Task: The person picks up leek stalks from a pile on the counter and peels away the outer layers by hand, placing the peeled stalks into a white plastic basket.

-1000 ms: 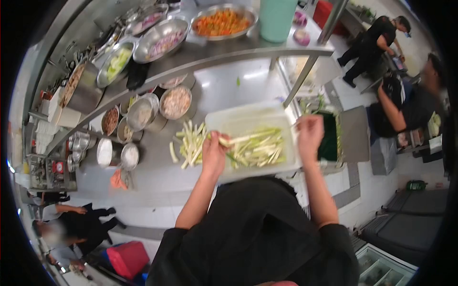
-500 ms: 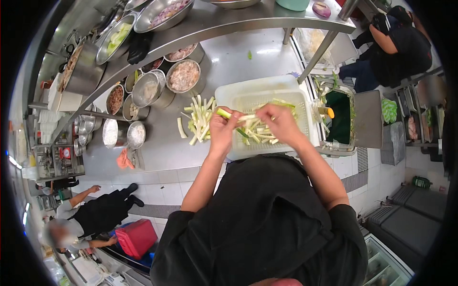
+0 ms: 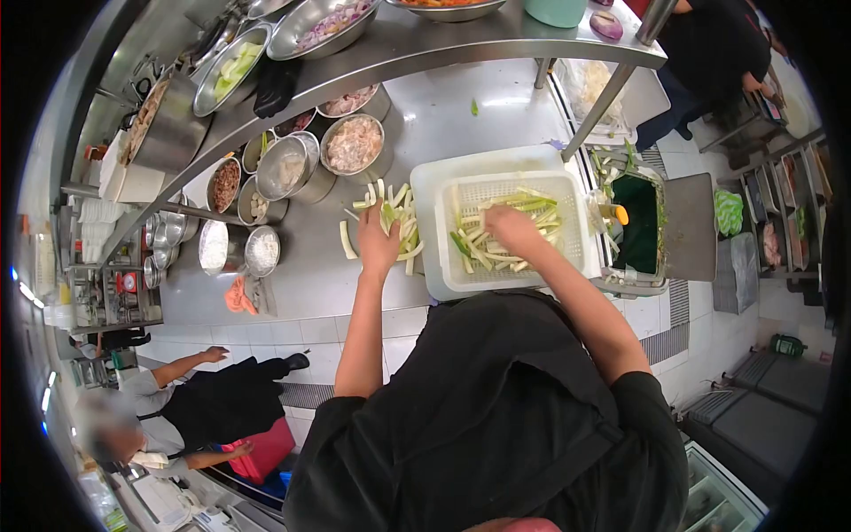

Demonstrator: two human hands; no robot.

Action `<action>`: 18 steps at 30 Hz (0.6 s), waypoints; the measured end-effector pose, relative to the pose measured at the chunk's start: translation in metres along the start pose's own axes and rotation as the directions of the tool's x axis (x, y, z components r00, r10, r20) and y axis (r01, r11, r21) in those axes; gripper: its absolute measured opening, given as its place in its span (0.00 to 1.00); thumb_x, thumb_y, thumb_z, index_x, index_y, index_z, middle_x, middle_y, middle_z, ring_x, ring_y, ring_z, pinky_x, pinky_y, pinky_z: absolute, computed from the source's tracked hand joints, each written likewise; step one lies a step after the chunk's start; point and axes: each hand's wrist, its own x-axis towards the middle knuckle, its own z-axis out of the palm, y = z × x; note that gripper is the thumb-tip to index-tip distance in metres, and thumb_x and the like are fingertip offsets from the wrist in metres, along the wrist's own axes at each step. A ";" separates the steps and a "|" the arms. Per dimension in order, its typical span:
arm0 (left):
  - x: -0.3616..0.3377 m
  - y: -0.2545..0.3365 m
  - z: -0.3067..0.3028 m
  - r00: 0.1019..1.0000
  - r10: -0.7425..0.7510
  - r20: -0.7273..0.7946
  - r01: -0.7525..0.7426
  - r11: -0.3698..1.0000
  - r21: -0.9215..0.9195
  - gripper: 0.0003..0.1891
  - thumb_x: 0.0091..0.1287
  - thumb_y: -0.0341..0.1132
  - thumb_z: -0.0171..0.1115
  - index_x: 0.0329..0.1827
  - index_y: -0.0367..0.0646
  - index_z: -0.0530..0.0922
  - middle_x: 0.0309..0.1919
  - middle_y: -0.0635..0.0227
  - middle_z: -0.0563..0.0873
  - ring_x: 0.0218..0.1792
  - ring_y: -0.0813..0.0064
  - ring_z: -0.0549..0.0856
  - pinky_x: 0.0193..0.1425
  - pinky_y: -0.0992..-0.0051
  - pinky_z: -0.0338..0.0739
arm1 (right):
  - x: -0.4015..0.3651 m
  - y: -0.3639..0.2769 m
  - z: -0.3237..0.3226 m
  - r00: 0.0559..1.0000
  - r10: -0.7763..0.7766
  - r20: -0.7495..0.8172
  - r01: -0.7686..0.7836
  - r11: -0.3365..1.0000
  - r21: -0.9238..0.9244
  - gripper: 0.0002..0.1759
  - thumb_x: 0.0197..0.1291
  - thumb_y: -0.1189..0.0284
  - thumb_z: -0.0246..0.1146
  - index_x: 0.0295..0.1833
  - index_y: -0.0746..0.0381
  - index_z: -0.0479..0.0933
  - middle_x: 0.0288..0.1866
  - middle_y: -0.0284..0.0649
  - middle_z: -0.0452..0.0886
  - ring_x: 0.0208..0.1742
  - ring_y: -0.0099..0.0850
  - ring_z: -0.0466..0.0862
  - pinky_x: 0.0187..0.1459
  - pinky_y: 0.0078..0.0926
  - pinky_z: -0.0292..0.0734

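A loose pile of pale green celery stalks [image 3: 404, 218] lies on the steel table, left of a white perforated basket [image 3: 578, 232]. My left hand [image 3: 378, 241] rests over that pile, fingers apart and touching the stalks. Inside the basket, my right hand [image 3: 511, 230] is low over more cut celery stalks [image 3: 532, 208]. Its fingers are curled together and point down; what they hold, if anything, is hidden. The basket sits in a shallow white tray [image 3: 432, 186].
Metal pots of minced meat [image 3: 353, 144] and other ingredients stand at the left. A steel shelf [image 3: 496, 51] with bowls crosses the far side. A green-lined bin [image 3: 636, 222] adjoins the table's right end. Co-workers stand at lower left [image 3: 226, 399] and upper right [image 3: 714, 49].
My hands were together over the basket, holding a stalk between them. They have separated: the left moved to the pile, the right lowered into the basket. The lower-left co-worker has shifted right.
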 end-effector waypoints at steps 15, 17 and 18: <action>0.009 0.139 0.020 0.675 0.351 0.649 -0.560 0.816 0.142 0.10 0.67 0.35 0.67 0.48 0.43 0.88 0.61 0.57 0.83 0.69 0.55 0.76 0.74 0.50 0.63 | -0.036 -0.041 -0.027 0.957 0.250 0.148 -0.290 0.845 0.449 0.18 0.69 0.70 0.65 0.61 0.65 0.78 0.42 0.52 0.87 0.42 0.47 0.87 0.49 0.41 0.81; 0.006 0.161 0.008 0.671 0.317 0.670 -0.350 0.932 -0.090 0.10 0.68 0.36 0.66 0.47 0.43 0.87 0.60 0.57 0.83 0.68 0.55 0.76 0.73 0.52 0.64 | -0.044 -0.041 -0.026 0.958 0.258 0.124 -0.285 0.821 0.496 0.16 0.69 0.72 0.63 0.60 0.64 0.79 0.39 0.52 0.86 0.40 0.47 0.86 0.48 0.40 0.80; 0.003 0.170 0.009 0.700 0.424 0.574 -0.348 0.905 -0.245 0.09 0.69 0.36 0.66 0.46 0.42 0.86 0.60 0.58 0.83 0.68 0.55 0.76 0.72 0.53 0.65 | -0.048 -0.039 -0.027 0.967 0.254 0.006 -0.229 0.860 0.456 0.15 0.70 0.72 0.61 0.59 0.66 0.78 0.42 0.55 0.86 0.44 0.51 0.86 0.49 0.44 0.80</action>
